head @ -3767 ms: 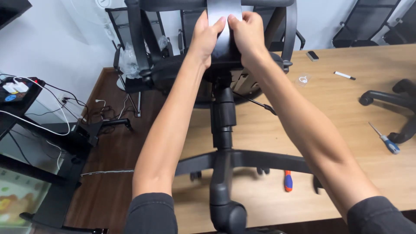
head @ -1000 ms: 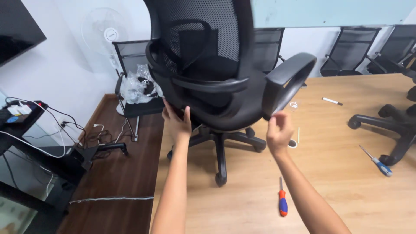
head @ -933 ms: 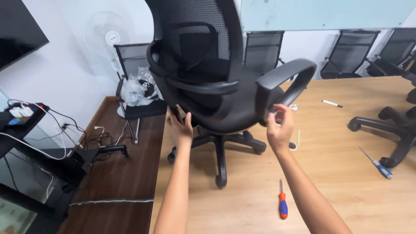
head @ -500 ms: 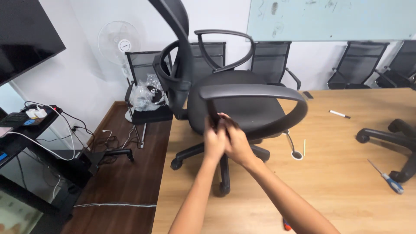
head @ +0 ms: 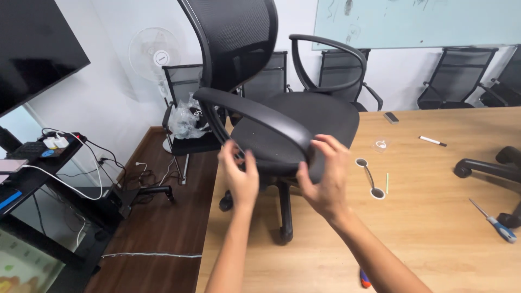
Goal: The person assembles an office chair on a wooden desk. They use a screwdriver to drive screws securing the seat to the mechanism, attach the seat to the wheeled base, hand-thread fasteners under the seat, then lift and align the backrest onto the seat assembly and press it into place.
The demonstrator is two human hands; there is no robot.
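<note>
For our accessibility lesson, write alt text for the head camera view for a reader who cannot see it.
Two bare hands, left hand and right hand, reach for the front armrest of a black mesh office chair standing upright on a wooden table, with a blue-handled screwdriver lying to the right.

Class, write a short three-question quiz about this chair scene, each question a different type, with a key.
1. True or false: the office chair stands upright on the wooden table.
2. Which hand is nearest the front of the near armrest? A) left hand B) right hand
3. Fill in: the blue-handled screwdriver lies on the person's ____ side.

Key: 1 true; 2 B; 3 right.
</note>
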